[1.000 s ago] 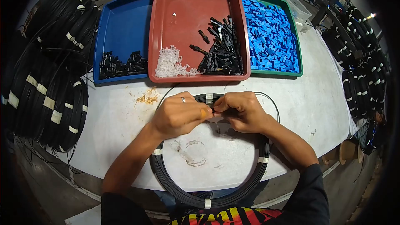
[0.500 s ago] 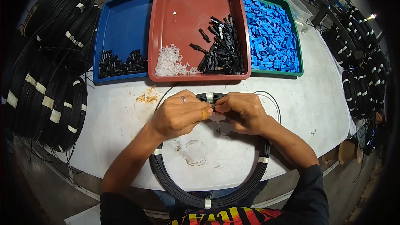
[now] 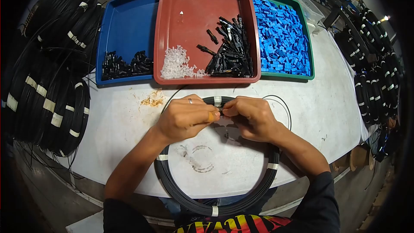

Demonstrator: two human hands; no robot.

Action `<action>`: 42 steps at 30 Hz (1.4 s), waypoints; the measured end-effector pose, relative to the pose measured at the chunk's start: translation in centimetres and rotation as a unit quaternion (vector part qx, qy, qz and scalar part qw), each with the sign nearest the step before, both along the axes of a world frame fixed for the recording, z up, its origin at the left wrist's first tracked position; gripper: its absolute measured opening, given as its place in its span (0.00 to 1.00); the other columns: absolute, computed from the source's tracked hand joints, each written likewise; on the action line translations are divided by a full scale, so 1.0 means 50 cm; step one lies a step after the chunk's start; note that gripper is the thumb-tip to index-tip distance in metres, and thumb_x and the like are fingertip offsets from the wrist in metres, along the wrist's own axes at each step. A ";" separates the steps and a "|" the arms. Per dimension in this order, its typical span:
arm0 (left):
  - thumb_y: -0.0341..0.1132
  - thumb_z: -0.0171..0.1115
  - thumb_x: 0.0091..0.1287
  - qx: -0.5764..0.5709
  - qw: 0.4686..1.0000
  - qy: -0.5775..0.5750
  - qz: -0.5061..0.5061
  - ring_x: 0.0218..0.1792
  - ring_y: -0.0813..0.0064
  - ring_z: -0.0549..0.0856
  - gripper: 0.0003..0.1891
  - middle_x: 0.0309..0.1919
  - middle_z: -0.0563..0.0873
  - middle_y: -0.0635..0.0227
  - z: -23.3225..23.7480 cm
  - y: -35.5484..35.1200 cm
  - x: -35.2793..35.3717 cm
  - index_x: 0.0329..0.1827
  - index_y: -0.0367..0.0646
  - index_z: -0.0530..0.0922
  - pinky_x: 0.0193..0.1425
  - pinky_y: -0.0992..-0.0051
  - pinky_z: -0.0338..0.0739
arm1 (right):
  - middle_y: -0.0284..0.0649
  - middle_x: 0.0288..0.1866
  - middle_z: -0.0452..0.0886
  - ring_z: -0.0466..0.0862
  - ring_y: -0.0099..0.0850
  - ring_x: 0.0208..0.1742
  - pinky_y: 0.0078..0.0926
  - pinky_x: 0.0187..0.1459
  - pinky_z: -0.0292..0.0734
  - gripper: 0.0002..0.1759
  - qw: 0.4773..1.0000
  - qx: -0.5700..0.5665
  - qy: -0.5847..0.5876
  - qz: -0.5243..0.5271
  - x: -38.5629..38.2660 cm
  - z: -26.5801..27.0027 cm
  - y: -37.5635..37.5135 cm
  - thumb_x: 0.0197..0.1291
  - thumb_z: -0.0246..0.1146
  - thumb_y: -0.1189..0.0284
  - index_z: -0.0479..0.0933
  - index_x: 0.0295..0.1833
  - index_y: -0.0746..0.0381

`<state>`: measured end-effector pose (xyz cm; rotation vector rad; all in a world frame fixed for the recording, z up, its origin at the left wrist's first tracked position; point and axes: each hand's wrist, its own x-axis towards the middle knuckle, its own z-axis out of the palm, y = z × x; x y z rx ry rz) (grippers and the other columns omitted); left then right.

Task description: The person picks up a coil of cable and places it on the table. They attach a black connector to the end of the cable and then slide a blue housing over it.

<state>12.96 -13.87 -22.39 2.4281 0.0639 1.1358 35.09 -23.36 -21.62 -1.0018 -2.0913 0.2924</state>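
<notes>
My left hand (image 3: 185, 118), with a ring and a tan bandage on its fingers, pinches close to the far side of a coil of black cable (image 3: 166, 179). Facing it, my right hand (image 3: 252, 116) has thumb and forefinger pressed together. Their fingertips meet around something small, partly dark, mostly hidden by the fingers; its kind cannot be made out. White tape bands the coil, which lies on the white table (image 3: 319, 116) and reaches past its front edge. A loose loop of cable (image 3: 286, 108) curves out to the right of my right hand.
Behind the hands, a red tray (image 3: 194, 4) holds clear plastic pieces (image 3: 177, 62) and black connectors (image 3: 230, 56). A blue tray (image 3: 129, 21) contains black parts; a green tray (image 3: 308, 71) contains blue clips (image 3: 280, 34). Taped cable coils hang at left (image 3: 47, 95) and right (image 3: 375, 86).
Both hands stay pinched together at the same spot, with only a very slight shift of the fingers. The coil and trays look unchanged.
</notes>
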 end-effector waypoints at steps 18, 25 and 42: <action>0.23 0.79 0.56 -0.102 0.995 -0.014 0.004 0.32 0.69 0.92 0.05 0.30 0.92 0.59 0.002 -0.005 0.002 0.32 0.36 0.88 0.38 0.74 0.85 | 0.49 0.43 0.83 0.83 0.42 0.36 0.36 0.35 0.81 0.19 0.997 0.072 0.010 0.019 -0.005 0.007 0.003 0.40 0.68 0.90 0.78 0.43 0.71; 0.23 0.79 0.52 0.101 0.994 -0.045 0.018 0.32 0.68 0.91 0.07 0.34 0.93 0.61 0.010 -0.004 0.010 0.32 0.37 0.88 0.39 0.71 0.85 | 0.46 0.39 0.85 0.85 0.43 0.36 0.37 0.36 0.81 0.21 0.998 0.032 0.057 0.003 -0.006 -0.001 0.004 0.39 0.67 0.91 0.78 0.43 0.68; 0.27 0.82 0.55 -0.118 0.991 -0.032 0.057 0.36 0.73 0.94 0.50 0.40 0.95 0.61 0.007 -0.006 0.000 0.81 0.30 0.60 0.47 0.78 0.87 | 0.45 0.36 0.91 0.92 0.37 0.35 0.25 0.34 0.83 0.40 0.991 0.076 0.097 -0.056 -0.006 -0.021 0.009 0.55 0.77 0.83 0.60 0.66 0.65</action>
